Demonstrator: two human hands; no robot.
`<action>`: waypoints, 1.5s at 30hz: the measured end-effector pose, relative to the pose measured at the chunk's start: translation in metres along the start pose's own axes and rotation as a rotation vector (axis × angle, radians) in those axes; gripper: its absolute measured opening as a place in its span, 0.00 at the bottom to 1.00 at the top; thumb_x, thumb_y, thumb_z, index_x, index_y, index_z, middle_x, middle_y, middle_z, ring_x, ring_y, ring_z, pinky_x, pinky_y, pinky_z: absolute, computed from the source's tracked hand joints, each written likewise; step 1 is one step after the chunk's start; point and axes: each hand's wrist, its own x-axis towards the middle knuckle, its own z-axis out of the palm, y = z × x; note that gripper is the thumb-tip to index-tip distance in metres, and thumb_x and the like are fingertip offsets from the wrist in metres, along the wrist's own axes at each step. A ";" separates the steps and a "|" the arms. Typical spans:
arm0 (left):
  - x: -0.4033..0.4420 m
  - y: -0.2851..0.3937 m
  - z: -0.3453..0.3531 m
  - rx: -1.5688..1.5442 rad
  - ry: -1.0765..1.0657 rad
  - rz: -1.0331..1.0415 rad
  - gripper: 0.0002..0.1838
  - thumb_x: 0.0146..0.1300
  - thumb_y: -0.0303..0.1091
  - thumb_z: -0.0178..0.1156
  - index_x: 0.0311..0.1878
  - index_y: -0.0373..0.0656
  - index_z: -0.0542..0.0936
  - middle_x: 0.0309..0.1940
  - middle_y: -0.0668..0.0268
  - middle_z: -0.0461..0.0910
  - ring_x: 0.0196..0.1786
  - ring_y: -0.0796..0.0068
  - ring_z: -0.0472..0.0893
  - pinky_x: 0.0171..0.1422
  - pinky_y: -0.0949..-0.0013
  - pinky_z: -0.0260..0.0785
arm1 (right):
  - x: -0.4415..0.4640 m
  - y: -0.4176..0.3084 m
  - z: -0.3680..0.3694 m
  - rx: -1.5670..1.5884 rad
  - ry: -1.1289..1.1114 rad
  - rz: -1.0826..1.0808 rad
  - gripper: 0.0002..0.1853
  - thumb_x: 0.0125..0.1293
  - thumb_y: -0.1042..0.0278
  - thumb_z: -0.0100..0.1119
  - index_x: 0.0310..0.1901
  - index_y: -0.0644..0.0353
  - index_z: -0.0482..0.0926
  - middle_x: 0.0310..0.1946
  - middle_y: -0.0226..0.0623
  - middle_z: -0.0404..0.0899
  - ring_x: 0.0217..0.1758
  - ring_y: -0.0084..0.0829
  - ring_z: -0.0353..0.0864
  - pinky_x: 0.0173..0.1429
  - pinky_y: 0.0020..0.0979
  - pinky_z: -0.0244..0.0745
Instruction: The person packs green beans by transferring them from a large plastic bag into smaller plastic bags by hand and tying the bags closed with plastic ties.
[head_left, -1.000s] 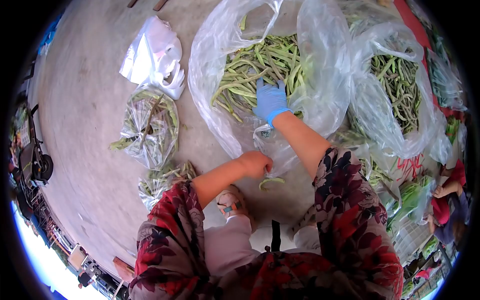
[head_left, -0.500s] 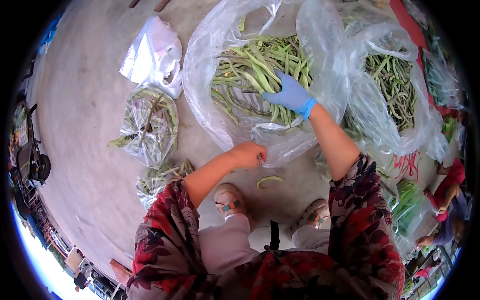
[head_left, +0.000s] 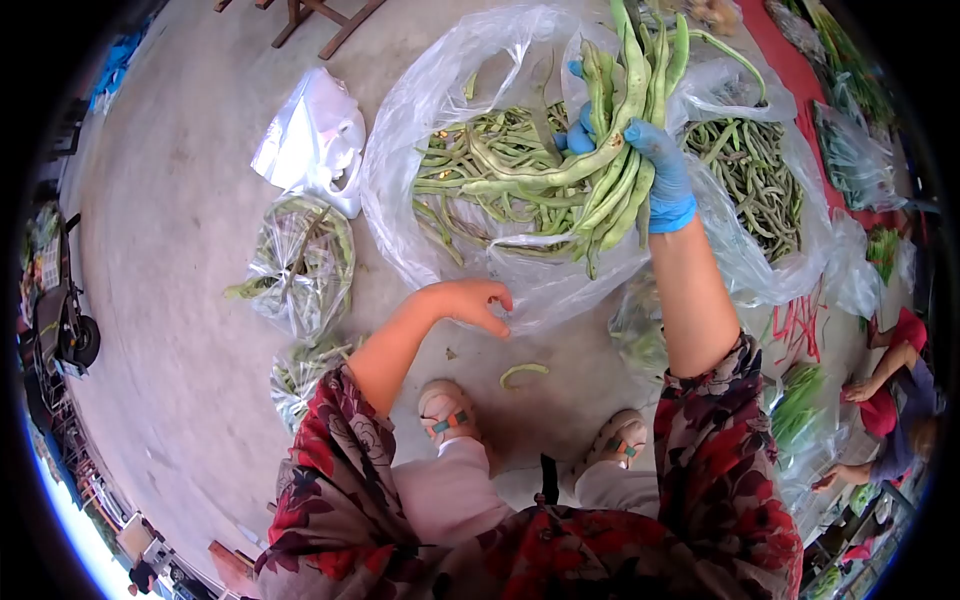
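Note:
My right hand (head_left: 655, 172), in a blue glove, grips a thick bunch of long green beans (head_left: 622, 130) raised above a large clear plastic bag (head_left: 395, 205). More beans (head_left: 490, 150) lie inside that bag. My bare left hand (head_left: 475, 303) is beside the bag's near edge, thumb and fingers apart, with nothing between them. One loose bean (head_left: 524, 372) rests on the ground near my feet.
At the left are a white bag (head_left: 312, 135) and a tied clear bag of beans (head_left: 300, 262). Another open bag of beans (head_left: 755, 190) stands to the right. A person (head_left: 900, 400) reaches in at the far right, near red ties (head_left: 798, 325).
My right hand has closed on the bunch and lifted it up and to the right out of the bag. My left hand has let go of the bag's edge and opened.

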 end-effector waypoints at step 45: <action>-0.032 0.109 -0.065 -0.977 1.001 0.686 0.37 0.54 0.30 0.47 0.69 0.33 0.49 0.69 0.56 0.47 0.67 0.66 0.53 0.69 0.64 0.44 | -0.007 0.047 0.019 -0.022 0.182 0.066 0.17 0.54 0.71 0.61 0.46 0.66 0.74 0.36 0.36 0.78 0.37 0.27 0.79 0.41 0.28 0.76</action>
